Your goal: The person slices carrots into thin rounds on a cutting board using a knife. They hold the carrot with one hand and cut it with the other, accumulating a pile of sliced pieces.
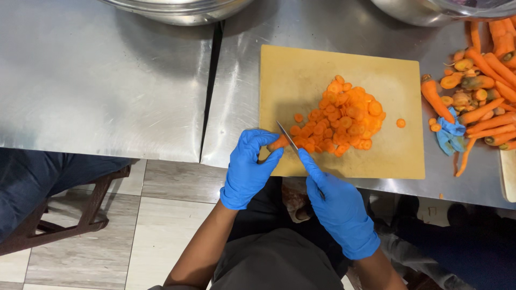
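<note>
From my remote station I see both hands in blue gloves at the near edge of the board (301,70). The left hand (248,169) has its fingers curled closed around a carrot (277,143) stub, pinning it to the board's near left corner. The right hand (338,207) is closed on the handle of a knife (287,137), forefinger stretched along the spine; the blade stands tilted with its edge against the stub's right end. Just right of the blade lies a heap of slices (346,115), spread across the board's middle, with one slice apart to the right. Whole carrots (492,123) and trimmed ends lie on the steel table (107,80) right of the board, a blue cloth (450,134) among them. Two steel bowls (177,11) sit at the far edge.
</note>
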